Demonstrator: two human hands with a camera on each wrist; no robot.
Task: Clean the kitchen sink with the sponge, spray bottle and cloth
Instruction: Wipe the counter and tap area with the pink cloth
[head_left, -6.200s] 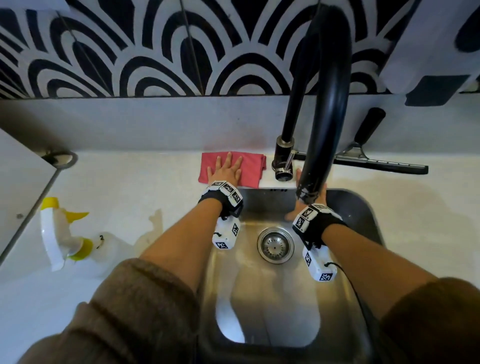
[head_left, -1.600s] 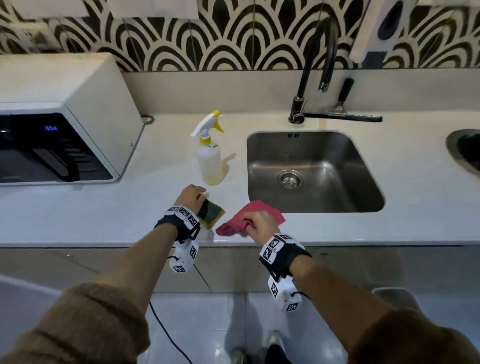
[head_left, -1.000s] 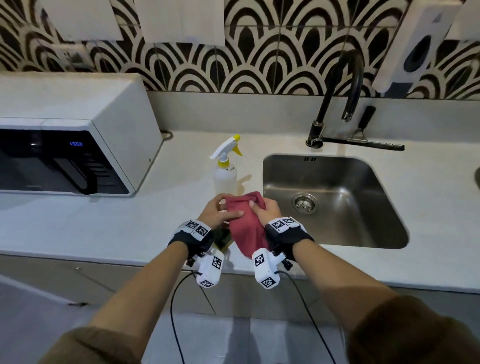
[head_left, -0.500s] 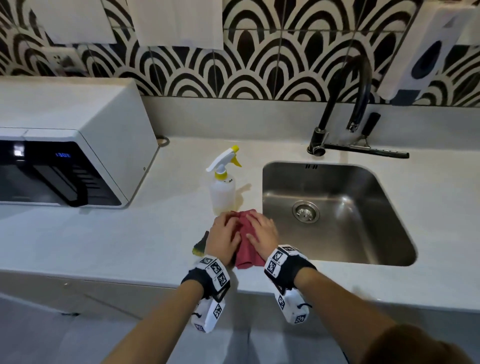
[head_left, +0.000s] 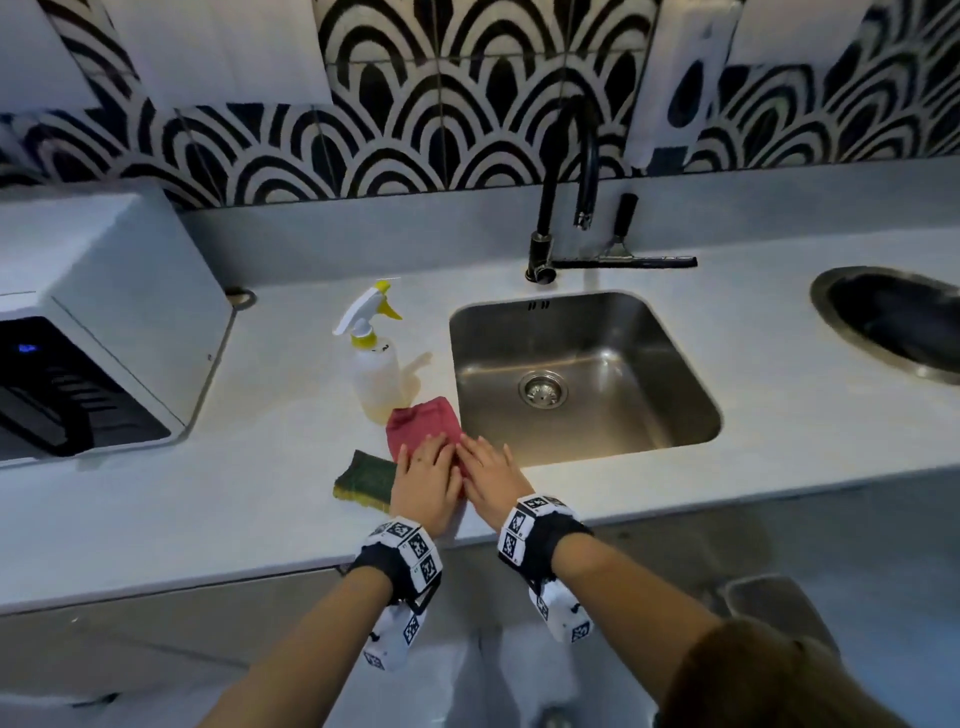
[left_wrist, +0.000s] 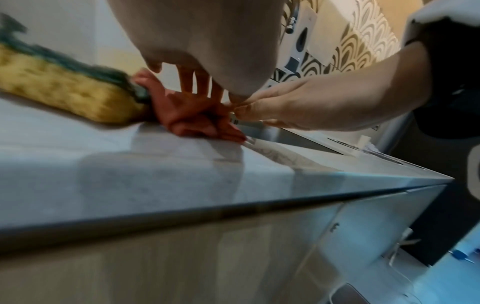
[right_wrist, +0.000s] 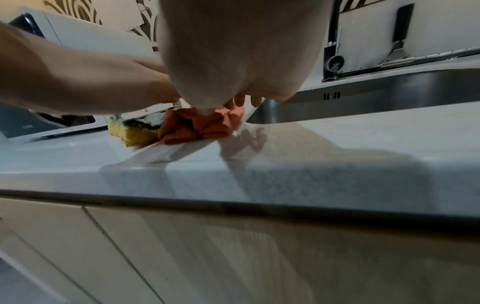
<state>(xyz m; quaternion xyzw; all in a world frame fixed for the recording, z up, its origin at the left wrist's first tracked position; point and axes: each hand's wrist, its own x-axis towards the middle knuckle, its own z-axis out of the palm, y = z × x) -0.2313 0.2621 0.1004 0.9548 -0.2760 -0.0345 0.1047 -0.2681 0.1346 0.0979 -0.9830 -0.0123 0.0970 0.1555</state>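
Observation:
A folded red cloth (head_left: 423, 422) (left_wrist: 192, 115) (right_wrist: 197, 125) lies on the white counter (head_left: 182, 499) just left of the steel sink (head_left: 613, 426). Both hands lie flat on its near end with straight fingers: my left hand (head_left: 423, 480) on the left part, my right hand (head_left: 491, 475) beside it. A yellow sponge with a green scouring face (head_left: 363, 475) (left_wrist: 62, 86) (right_wrist: 135, 129) sits against the cloth's left side. The spray bottle (head_left: 373, 358), with its white and yellow trigger head, stands upright just behind the cloth.
A white microwave (head_left: 98, 322) stands at the left. A black tap (head_left: 563, 192) and a squeegee (head_left: 623, 260) sit behind the sink. A round steel opening (head_left: 893, 322) is set in the counter at the right. The counter's front edge runs just under my wrists.
The cloth, held up between both hands a second ago, now lies folded on the counter. Both hands have flattened on it and slid toward its near end.

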